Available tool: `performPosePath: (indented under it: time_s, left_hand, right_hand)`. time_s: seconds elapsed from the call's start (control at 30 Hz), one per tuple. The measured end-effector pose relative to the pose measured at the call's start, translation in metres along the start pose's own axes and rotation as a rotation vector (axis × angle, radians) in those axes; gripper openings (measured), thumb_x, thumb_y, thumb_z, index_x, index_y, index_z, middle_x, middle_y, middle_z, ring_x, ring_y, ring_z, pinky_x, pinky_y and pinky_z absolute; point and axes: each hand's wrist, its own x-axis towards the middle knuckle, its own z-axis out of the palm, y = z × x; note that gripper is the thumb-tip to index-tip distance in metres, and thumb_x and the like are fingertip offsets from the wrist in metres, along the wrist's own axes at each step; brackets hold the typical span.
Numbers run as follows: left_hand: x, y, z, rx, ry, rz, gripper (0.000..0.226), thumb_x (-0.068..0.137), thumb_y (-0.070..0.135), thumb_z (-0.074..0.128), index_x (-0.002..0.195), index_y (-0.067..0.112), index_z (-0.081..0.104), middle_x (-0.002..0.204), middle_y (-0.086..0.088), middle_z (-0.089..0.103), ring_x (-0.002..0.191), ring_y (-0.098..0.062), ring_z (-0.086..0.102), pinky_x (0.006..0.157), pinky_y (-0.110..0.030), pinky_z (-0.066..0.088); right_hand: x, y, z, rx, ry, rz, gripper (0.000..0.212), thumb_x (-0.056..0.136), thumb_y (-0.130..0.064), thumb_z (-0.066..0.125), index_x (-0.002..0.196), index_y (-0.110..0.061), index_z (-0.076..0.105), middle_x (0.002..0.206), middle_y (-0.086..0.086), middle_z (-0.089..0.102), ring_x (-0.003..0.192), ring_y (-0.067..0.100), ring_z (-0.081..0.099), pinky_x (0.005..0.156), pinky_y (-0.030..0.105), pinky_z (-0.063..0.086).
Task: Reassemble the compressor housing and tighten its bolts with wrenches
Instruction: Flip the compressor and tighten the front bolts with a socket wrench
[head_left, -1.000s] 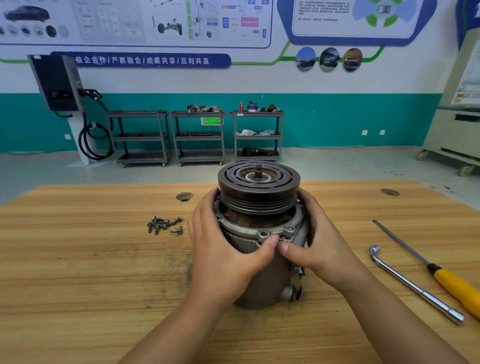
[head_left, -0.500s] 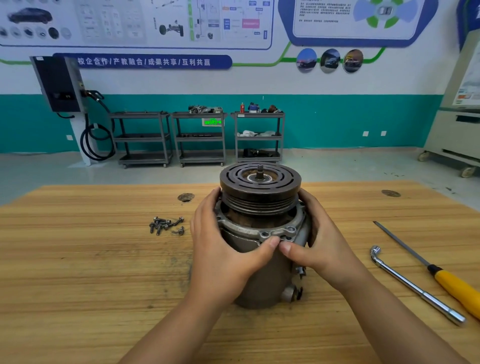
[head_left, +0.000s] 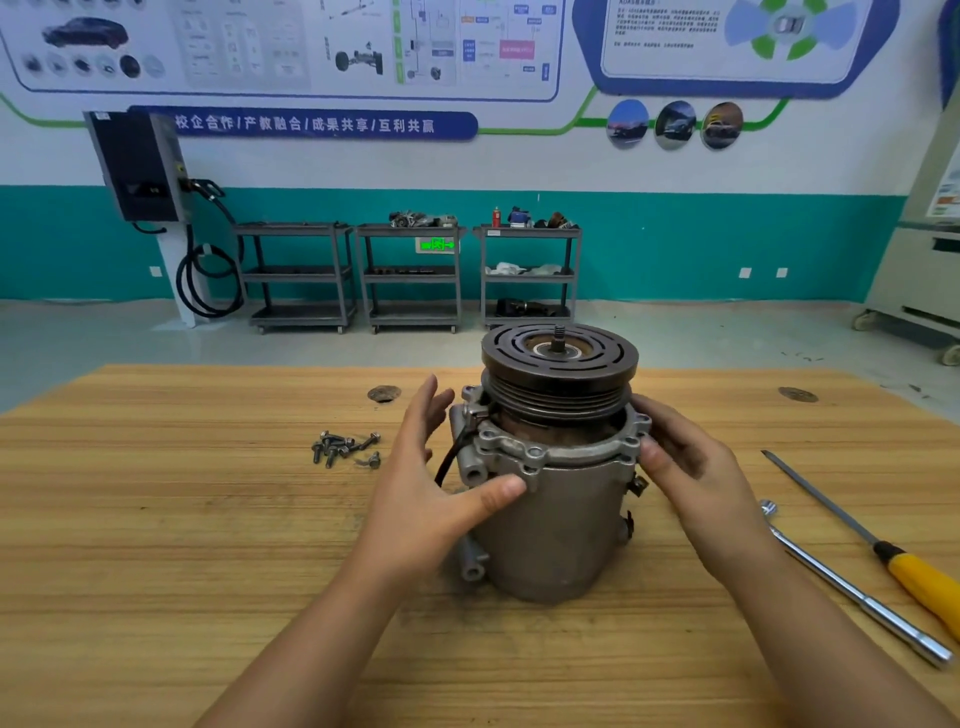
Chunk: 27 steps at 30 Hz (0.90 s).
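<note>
- The compressor housing (head_left: 556, 525) is stood upright in the middle of the desk (head_left: 156, 545), with its pulley (head_left: 558, 364) on top and the bolt flange (head_left: 550, 454) just beneath.
- The left hand (head_left: 426, 488) is held open. Its fingers (head_left: 423, 415) are spread and kept off the metal, and only the thumb is laid on the flange's near edge.
- The right hand (head_left: 696, 467) is wrapped about the flange's right side, its fingers (head_left: 670, 421) curled on the rim.
- Seating the flange is judged to be the step in hand. The holes should be lined up, the flange pressed down evenly, and the black wire (head_left: 452, 457) kept out of the joint.
- No bolts are seen in the visible flange holes. The bolts (head_left: 345, 449) are kept in no tray and are heaped loose on the desk to the left.
- An L-shaped wrench (head_left: 852, 587) and a screwdriver (head_left: 919, 577) are laid to the right, untouched.
- The carts (head_left: 410, 275) at the wall are loaded with parts too small to be named.
</note>
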Motion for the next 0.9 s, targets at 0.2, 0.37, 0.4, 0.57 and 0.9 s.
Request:
performPosePath:
  time_s: [0.2,0.37,0.4,0.57,0.9]
  left_hand:
    - [0.007,-0.001,-0.002,-0.027,-0.112,-0.06,0.131,0.026,0.078,0.075,0.142,0.043,0.025,0.142,0.018,0.04,0.126,-0.001,0.041,0.098,-0.021,0.039]
    - [0.011,0.001,-0.001,-0.137,-0.07,-0.062,0.091,0.05,0.064,0.079,0.13,0.038,0.044,0.127,0.019,0.054,0.119,0.001,0.05,0.095,-0.023,0.046]
    - [0.012,0.002,-0.002,-0.166,-0.064,-0.061,0.08,0.056,0.058,0.078,0.126,0.038,0.046,0.123,0.021,0.055,0.117,0.004,0.051,0.09,-0.018,0.048]
    - [0.013,0.002,-0.003,-0.182,-0.074,-0.045,0.085,0.06,0.055,0.077,0.134,0.028,0.046,0.126,0.015,0.056,0.115,0.006,0.052,0.088,-0.014,0.048]
    - [0.013,0.003,0.002,-0.062,0.056,0.084,0.041,0.064,0.029,0.07,0.1,0.044,0.055,0.09,0.034,0.066,0.087,0.01,0.063,0.068,-0.006,0.047]
  right_hand:
    - [0.001,-0.008,0.0,0.04,-0.184,0.166,0.105,0.042,-0.076,0.073,0.133,-0.034,0.041,0.13,-0.02,0.056,0.12,-0.002,0.051,0.09,0.017,0.045]
    - [-0.004,-0.017,0.02,-0.221,0.052,0.151,0.086,0.036,-0.07,0.078,0.112,-0.059,0.039,0.12,-0.026,0.055,0.11,-0.011,0.05,0.085,0.017,0.044]
    - [-0.006,-0.016,0.024,-0.226,0.097,0.135,0.083,0.038,-0.067,0.079,0.111,-0.058,0.04,0.12,-0.025,0.055,0.11,-0.011,0.05,0.087,0.02,0.044]
    - [-0.014,-0.013,0.041,-0.242,0.219,0.083,0.091,0.039,-0.067,0.079,0.117,-0.048,0.036,0.127,-0.017,0.047,0.117,0.002,0.048,0.097,0.03,0.044]
    - [-0.015,-0.009,0.048,-0.293,0.273,0.025,0.098,0.039,-0.073,0.074,0.122,-0.039,0.035,0.125,-0.013,0.041,0.119,0.004,0.044,0.1,0.03,0.042]
